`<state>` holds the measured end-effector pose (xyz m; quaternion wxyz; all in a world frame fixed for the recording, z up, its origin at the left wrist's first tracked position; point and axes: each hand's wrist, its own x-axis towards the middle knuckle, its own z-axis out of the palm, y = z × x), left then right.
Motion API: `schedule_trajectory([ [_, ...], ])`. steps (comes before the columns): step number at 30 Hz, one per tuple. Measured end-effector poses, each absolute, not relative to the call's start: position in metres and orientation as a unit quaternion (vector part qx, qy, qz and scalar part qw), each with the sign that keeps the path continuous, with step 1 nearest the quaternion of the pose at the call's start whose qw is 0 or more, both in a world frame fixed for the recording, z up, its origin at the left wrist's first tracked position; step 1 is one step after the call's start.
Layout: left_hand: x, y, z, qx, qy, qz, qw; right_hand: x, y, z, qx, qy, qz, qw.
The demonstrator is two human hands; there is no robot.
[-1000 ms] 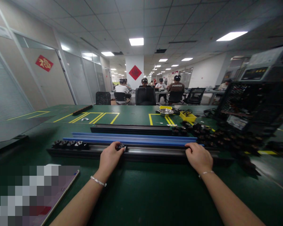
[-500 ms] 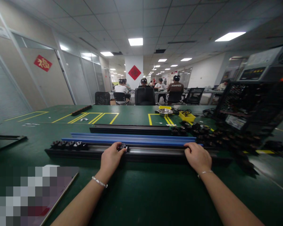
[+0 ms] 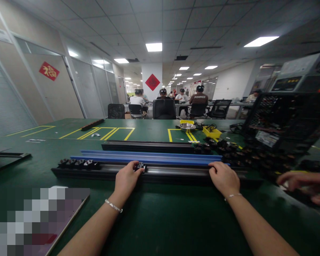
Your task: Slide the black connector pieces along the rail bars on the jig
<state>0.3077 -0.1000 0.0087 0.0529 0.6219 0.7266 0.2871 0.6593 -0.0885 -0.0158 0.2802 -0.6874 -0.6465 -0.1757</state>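
A long black rail (image 3: pixel 176 173) with a shiny metal channel along its top lies across the table in front of me. My left hand (image 3: pixel 126 177) pinches a small black block (image 3: pixel 141 166) that sits on the channel, left of the rail's middle. Farther right, my right hand (image 3: pixel 225 177) is closed over the rail, its fingertips at the far edge and partly hidden. Several similar black blocks (image 3: pixel 78 164) stand in a row at the rail's left end. A blue strip (image 3: pixel 149 156) lies just behind the rail, close to both hands.
Another black rail (image 3: pixel 149 145) lies beyond the blue strip. Many black parts (image 3: pixel 245 153) are heaped at the right, where another person's hand (image 3: pixel 304 181) reaches in. Behind stand a yellow tray (image 3: pixel 212 132), a metal bowl (image 3: pixel 187 126) and an open computer case (image 3: pixel 272 117).
Another person's hand has come in from the right edge, near the heap, where a black part is no longer seen lying. My own hands keep the same places.
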Motion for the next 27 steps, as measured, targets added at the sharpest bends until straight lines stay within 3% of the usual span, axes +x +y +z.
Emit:
schedule_trajectory([
  [9,0.311,-0.101,0.008,0.628,0.725,0.276,0.051,0.639,-0.088,-0.013,-0.626,-0.693,-0.180,0.309],
  [27,0.314,-0.101,0.008,0.640,0.715,0.275,0.047,0.579,-0.105,-0.009,-0.521,-0.804,-0.111,0.263],
])
